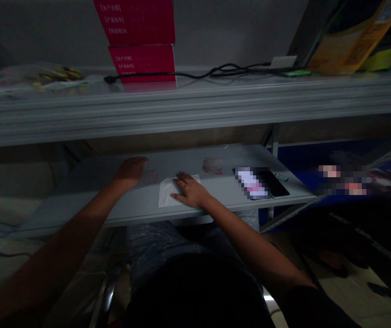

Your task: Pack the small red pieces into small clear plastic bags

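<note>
On the grey lower shelf, my right hand lies flat with fingers spread on a white sheet, which looks like paper or thin cloth. My left hand is to the left of the sheet, its fingers curled and pinched together. At those fingertips is a small see-through packet, its contents too blurred to name. A second see-through packet with reddish bits lies beyond my right hand.
Right on the lower shelf are a lit phone, a dark phone and a small green-white packet. The upper shelf overhangs, with red boxes and a black cable. Part of another person shows at right.
</note>
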The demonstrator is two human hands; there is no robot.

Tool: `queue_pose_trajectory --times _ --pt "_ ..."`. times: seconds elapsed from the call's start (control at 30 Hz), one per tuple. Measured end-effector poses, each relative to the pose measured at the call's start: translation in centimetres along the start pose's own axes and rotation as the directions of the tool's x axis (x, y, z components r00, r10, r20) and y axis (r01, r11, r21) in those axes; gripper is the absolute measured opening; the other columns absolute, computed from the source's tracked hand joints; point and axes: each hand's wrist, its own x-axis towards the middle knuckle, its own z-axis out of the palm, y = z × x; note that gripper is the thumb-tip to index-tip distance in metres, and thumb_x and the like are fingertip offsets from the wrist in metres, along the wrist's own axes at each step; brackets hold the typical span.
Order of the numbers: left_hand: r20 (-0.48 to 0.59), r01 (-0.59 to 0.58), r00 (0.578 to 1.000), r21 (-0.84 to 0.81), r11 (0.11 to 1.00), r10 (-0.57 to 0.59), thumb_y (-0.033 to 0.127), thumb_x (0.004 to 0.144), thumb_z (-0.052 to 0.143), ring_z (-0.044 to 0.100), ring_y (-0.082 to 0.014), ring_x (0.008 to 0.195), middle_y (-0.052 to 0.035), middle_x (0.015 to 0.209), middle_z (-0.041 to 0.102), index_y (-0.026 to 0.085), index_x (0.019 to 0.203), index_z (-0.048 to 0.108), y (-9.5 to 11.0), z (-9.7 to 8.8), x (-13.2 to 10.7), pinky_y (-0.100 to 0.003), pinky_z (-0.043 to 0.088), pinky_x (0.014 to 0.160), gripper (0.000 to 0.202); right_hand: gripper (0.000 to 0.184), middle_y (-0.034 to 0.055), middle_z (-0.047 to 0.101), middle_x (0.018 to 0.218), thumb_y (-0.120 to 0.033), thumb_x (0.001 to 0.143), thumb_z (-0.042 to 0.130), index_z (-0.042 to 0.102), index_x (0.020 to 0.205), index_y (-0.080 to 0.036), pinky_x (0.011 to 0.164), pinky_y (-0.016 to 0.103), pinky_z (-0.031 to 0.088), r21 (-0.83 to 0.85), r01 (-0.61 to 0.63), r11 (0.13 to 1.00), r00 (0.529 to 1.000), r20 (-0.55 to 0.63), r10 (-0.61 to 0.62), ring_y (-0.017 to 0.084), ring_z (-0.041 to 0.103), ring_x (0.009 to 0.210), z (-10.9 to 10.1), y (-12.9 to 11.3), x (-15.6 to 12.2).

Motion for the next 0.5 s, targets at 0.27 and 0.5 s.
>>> queue_pose_trajectory --times 0.27,0.5 --pt "0.103 0.014 0.995 -0.005 1.000 -0.014 0.025 0.099 0.034 0.038 -0.0309 0.146 -0.0212 0.153 0.047 0.005 0.146 0.047 1.8 6.9 -3.8 -0.048 0.029 0.120 0.053 0.076 0.0175 0.043 0.155 -0.063 0.097 0.046 0.041 0.151 -0.011 0.121 0.042 0.031 0.112 0.022 0.993 0.999 -0.051 -0.016 0.028 0.035 0.147 -1.5 1.1 0.6" --pt "0.203 0.098 0.975 -0.031 0.995 -0.090 0.056 0.101 0.032 0.025 -0.0387 0.151 -0.0223 0.162 0.030 0.013 0.156 0.035 2.5 6.2 -3.7 -0.057 0.022 0.118 0.070 0.048 0.0202 0.053 0.147 -0.032 0.101 0.046 0.057 0.139 -0.005 0.119 0.042 0.030 -0.190 -0.373 0.908 0.927 -0.118 0.356 0.030 0.039 0.144 -7.9 10.9 2.6"
